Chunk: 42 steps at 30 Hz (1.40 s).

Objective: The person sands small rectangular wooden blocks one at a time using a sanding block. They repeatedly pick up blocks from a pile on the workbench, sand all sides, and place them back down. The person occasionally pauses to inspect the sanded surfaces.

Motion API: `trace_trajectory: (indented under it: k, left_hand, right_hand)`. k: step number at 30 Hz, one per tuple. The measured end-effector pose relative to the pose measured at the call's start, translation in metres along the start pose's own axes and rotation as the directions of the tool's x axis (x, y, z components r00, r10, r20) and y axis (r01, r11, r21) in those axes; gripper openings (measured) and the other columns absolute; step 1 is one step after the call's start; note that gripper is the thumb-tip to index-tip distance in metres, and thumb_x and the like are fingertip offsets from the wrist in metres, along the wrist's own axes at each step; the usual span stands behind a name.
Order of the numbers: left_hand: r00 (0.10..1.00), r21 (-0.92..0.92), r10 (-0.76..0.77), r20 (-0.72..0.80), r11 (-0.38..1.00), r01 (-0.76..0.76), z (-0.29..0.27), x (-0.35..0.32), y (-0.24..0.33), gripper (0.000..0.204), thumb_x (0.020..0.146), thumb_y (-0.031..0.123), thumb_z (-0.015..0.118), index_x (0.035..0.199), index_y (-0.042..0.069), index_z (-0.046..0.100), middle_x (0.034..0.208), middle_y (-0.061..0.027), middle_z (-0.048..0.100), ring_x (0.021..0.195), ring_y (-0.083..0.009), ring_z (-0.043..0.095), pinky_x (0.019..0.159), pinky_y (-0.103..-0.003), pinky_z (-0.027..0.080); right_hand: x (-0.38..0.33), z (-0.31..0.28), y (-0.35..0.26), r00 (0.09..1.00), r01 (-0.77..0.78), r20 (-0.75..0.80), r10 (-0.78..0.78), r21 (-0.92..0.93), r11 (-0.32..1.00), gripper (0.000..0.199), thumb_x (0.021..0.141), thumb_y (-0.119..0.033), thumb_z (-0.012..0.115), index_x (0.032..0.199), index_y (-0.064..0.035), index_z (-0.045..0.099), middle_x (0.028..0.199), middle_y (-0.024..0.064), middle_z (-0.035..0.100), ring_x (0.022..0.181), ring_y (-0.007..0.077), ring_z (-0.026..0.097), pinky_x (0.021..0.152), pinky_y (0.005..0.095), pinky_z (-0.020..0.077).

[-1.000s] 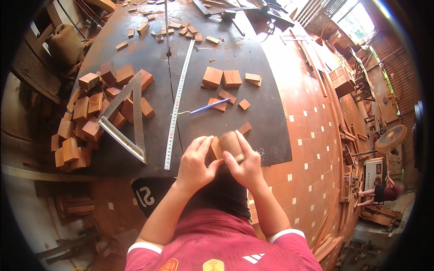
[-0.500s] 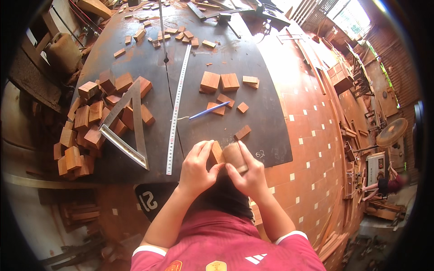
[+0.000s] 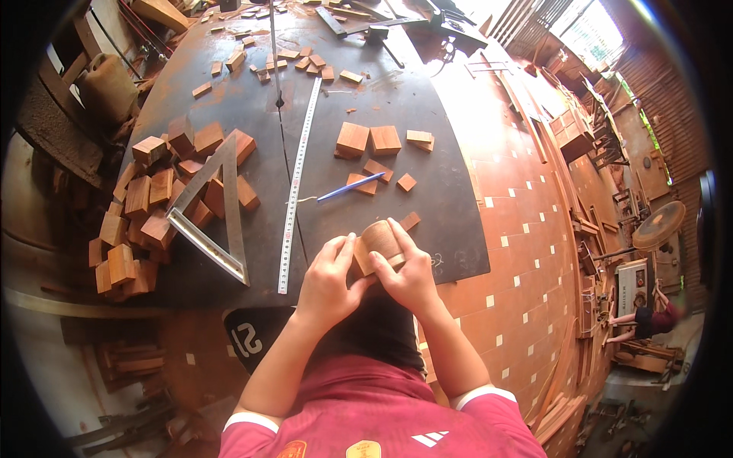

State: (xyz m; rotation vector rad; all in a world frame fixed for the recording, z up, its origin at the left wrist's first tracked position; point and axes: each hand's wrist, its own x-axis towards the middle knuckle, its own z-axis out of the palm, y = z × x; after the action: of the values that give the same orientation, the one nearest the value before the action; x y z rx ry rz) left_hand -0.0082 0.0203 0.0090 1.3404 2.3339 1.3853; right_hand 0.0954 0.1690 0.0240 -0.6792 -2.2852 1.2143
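Near the front edge of the dark table, my left hand (image 3: 324, 281) grips a wooden block (image 3: 362, 258), its fingertips along the block's left side. My right hand (image 3: 406, 273) is closed around a brown piece with a rounded top (image 3: 382, 240) and a paler lower edge. The two pieces touch or overlap between my hands; the fingers hide their lower parts. Just beyond my right fingertips lies a small wooden block (image 3: 411, 220), partly covered. Farther off, a blue pen (image 3: 351, 187) rests across a flat wood piece (image 3: 365, 183).
A metal triangle square (image 3: 230, 206) leans over a heap of wooden blocks (image 3: 139, 197) at left. The long steel rule (image 3: 297, 187) lies beside the table's slot. Two larger blocks (image 3: 353, 139) stand beyond the pen. Offcuts litter the far end. Another person (image 3: 655, 319) is at far right.
The rounded piece, blurred by motion before, has shifted up and left against the block and now shows sharply. My right hand has moved left with it.
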Motion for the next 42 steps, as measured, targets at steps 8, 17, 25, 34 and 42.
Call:
trace_trajectory:
  k: [8,17,25,34,42]
  left_hand:
    - [1.000,-0.010,0.000,-0.011,1.000,0.000,0.004,-0.002,-0.002,0.074,0.074,0.007,0.090,0.140,-0.008,0.061,0.133,-0.0252,0.065,0.122,-0.0411,0.067,0.105,-0.045,0.056]
    - [1.000,0.019,-0.001,-0.031,1.000,0.002,0.006,-0.004,-0.002,0.073,0.075,0.008,0.089,0.140,-0.007,0.062,0.133,-0.0255,0.065,0.122,-0.0428,0.066,0.106,-0.047,0.055]
    - [1.000,0.002,0.006,-0.014,1.000,-0.006,0.007,-0.003,-0.003,0.073,0.076,0.010,0.090,0.142,-0.006,0.061,0.135,-0.0251,0.064,0.123,-0.0427,0.066,0.106,-0.047,0.055]
    - [0.999,0.001,-0.004,-0.041,1.000,0.004,0.008,-0.004,-0.001,0.073,0.075,0.009,0.089,0.141,-0.006,0.061,0.134,-0.0252,0.064,0.123,-0.0431,0.066,0.105,-0.047,0.056]
    - [0.998,0.004,0.007,-0.063,1.000,-0.006,0.011,-0.005,-0.004,0.072,0.075,0.007,0.087,0.141,-0.006,0.061,0.133,-0.0243,0.064,0.121,-0.0431,0.066,0.104,-0.047,0.056]
  right_hand:
    - [-0.031,-0.017,-0.010,1.000,-0.006,0.014,0.006,-0.034,0.999,0.071,0.089,-0.021,0.081,0.146,0.0128,0.056,0.123,0.0367,0.072,0.116,0.0409,0.075,0.096,0.0414,0.0602]
    - [0.004,0.001,-0.011,1.000,0.008,-0.008,-0.008,-0.030,1.000,0.070,0.090,-0.022,0.080,0.147,0.0109,0.055,0.109,0.0369,0.074,0.106,0.0433,0.077,0.088,0.0427,0.0616]
    - [-0.015,-0.011,-0.012,0.996,0.083,-0.009,-0.084,-0.036,0.996,0.070,0.090,-0.018,0.080,0.148,0.0110,0.055,0.116,0.0355,0.074,0.110,0.0439,0.076,0.091,0.0429,0.0612]
    - [-0.034,-0.014,-0.010,1.000,0.020,-0.001,-0.020,0.024,1.000,0.070,0.089,-0.015,0.081,0.148,0.0134,0.054,0.122,0.0351,0.073,0.115,0.0391,0.076,0.095,0.0418,0.0604]
    - [0.011,0.000,-0.011,0.997,-0.069,0.031,0.068,0.048,0.996,0.068,0.090,-0.017,0.080,0.148,0.0096,0.056,0.116,0.0361,0.073,0.108,0.0401,0.078,0.088,0.0436,0.0612]
